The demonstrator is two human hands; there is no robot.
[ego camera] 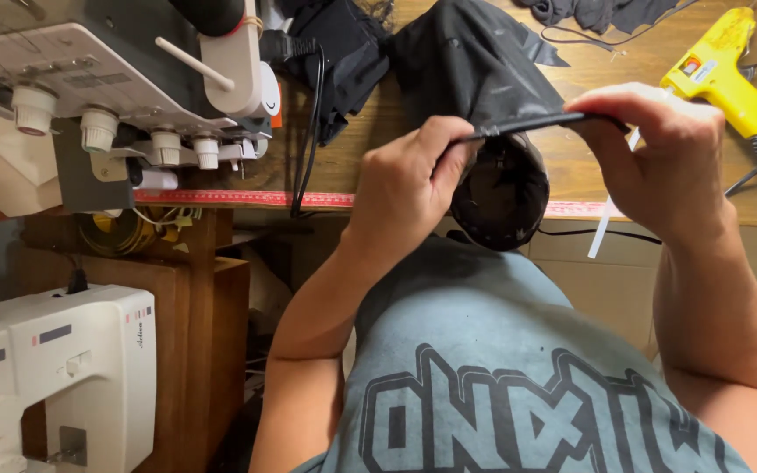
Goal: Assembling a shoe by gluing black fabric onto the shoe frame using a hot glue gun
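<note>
A: Where is the black strap (532, 123) sitting?

B: It is running taut between both hands, just in front of the worktop (378, 166) edge. The left hand (409, 188) is pinching its near end, fingers (454, 153) closed narrow on it. The right hand (663, 158) is gripping the far end, fingers (624, 103) curled over it.

A: And the dark fabric piece (501, 188)?

B: It is hanging below the strap, between the hands, a rounded shape drooping past the worktop edge. More black cloth (470, 57) is lying on the worktop just behind it.

A: Anything unclear?

B: The strap's far end is disappearing under the right palm. How strap and fabric join is hard to make out, black on black. The yellow glue gun (720, 74) is lying on the worktop beyond the right hand, its cord cut off behind the wrist.
</note>
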